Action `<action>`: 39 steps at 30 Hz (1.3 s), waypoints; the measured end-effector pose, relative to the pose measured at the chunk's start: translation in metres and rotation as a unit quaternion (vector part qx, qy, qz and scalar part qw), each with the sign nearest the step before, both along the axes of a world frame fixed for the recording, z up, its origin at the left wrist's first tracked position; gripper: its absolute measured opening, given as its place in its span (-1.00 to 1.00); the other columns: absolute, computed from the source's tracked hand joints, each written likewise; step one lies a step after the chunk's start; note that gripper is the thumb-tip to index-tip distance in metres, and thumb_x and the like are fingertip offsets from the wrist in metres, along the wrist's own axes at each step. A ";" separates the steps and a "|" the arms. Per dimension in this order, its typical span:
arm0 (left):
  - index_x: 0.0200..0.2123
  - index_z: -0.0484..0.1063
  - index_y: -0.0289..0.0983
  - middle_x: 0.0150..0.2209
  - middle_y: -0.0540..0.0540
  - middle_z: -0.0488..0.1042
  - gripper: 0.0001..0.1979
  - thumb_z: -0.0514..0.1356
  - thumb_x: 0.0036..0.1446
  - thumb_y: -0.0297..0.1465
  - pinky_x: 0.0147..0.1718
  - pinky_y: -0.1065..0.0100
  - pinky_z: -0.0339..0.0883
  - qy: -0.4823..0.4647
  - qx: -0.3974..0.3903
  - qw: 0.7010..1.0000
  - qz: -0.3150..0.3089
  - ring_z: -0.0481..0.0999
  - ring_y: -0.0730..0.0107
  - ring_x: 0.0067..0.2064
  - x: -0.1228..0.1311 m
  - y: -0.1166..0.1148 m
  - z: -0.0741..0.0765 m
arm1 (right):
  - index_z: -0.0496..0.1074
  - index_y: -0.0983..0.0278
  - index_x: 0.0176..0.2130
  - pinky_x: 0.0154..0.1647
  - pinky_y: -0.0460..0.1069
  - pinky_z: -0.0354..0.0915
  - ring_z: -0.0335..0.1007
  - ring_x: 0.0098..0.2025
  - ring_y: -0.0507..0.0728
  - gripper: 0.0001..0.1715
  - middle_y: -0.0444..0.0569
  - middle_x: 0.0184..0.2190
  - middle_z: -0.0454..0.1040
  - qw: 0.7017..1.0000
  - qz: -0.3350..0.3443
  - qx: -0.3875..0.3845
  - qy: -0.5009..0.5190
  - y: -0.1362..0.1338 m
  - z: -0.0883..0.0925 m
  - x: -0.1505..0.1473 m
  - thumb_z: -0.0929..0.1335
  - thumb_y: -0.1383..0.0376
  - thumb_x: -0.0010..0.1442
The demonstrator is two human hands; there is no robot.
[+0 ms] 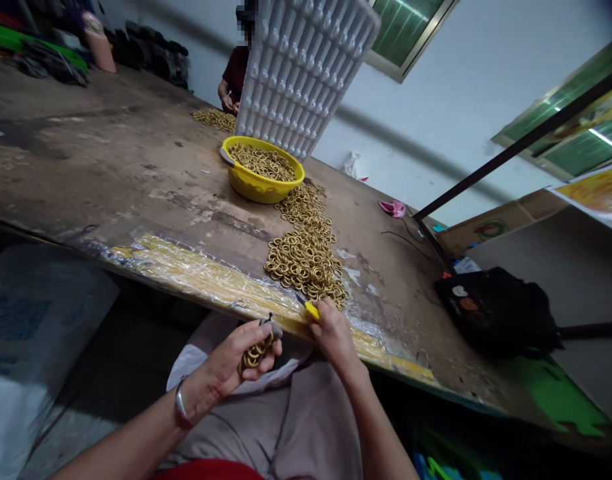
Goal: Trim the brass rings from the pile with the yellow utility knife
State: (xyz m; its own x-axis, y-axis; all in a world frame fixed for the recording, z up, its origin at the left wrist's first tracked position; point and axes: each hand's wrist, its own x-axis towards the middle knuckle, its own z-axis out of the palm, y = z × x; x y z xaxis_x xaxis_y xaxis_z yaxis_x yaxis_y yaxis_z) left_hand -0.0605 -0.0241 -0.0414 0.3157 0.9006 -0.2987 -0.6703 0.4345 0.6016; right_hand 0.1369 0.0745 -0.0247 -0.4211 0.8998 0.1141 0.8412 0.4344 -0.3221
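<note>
My left hand [246, 353], with a silver bracelet at the wrist, is closed around several brass rings [256, 353] over my lap, near the table's front edge. A grey covering shows on one of its fingertips. In my right hand [332, 333] is a yellow-handled tool [312, 311] with a dark pointed tip, touching the near end of a pile of brass rings [306, 257]. That pile stretches back to a yellow basin [261, 187] filled with more rings.
Clear tape covers yellow material [201, 273] along the edge of the wooden table [136, 167]. A ridged plastic panel [306, 73] stands behind the basin. Beyond, a person's hands [229, 103] are beside another ring pile [213, 119]. A black bag [496, 310] lies at right.
</note>
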 end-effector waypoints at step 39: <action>-0.30 0.37 -0.30 -0.58 0.12 0.19 -0.74 0.25 0.15 -0.21 -0.63 0.53 -0.04 0.177 0.169 0.969 0.026 0.07 0.62 -0.59 0.012 -0.013 0.020 | 0.37 0.25 -0.24 -0.31 -0.06 0.17 0.38 -0.32 0.11 -0.59 -0.05 -0.34 0.43 0.998 0.047 0.003 0.031 -0.086 0.028 -0.019 0.20 0.62 -0.01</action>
